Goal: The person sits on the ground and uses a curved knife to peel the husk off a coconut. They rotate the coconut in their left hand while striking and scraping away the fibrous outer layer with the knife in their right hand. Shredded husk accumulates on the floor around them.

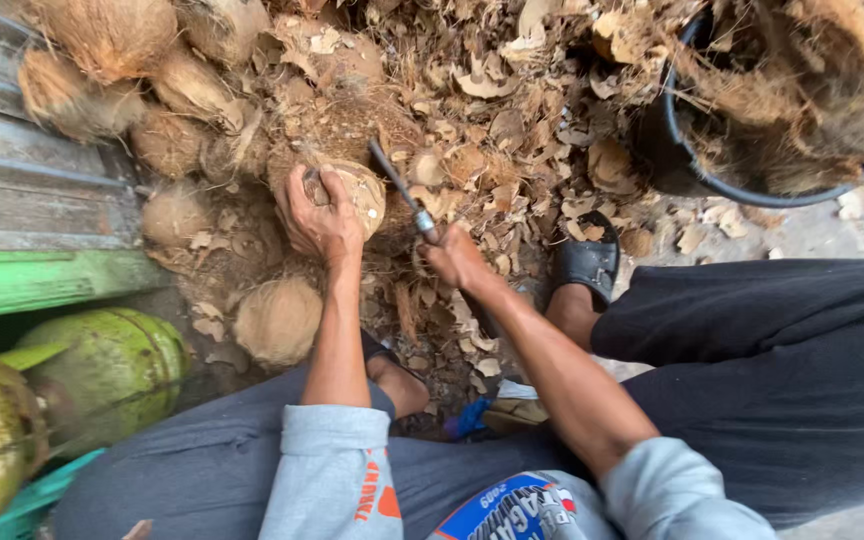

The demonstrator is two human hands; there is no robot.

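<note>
We see our left hand [320, 215] pressed on top of a partly husked coconut [357, 190], its fingers [297, 195] curled over the near-left side of the fruit and gripping it against the ground. The coconut sits a little above centre of the view, at about eleven o'clock from the middle, with its pale cut face turned up and fibrous husk clinging behind it. Our right hand [455, 258] lies just to the coconut's four o'clock, its fingers clenched around the handle of a blade [397, 185]; the dark metal slants up toward eleven o'clock, and its tip reaches the coconut's right edge.

A carpet of dry husk chips [512, 120] covers the ground around both hands. More brown, hairy coconuts [112, 35] are piled at ten o'clock against grey and green boards [22, 195], and one rounder husked nut [277, 320] lies at seven o'clock from the held one. Two green unhusked coconuts [102, 365] rest at the lower left. A black tub [687, 165] heaped with husk fibre stands at two o'clock. A black sandal [584, 262] on our foot is just right of the right hand.
</note>
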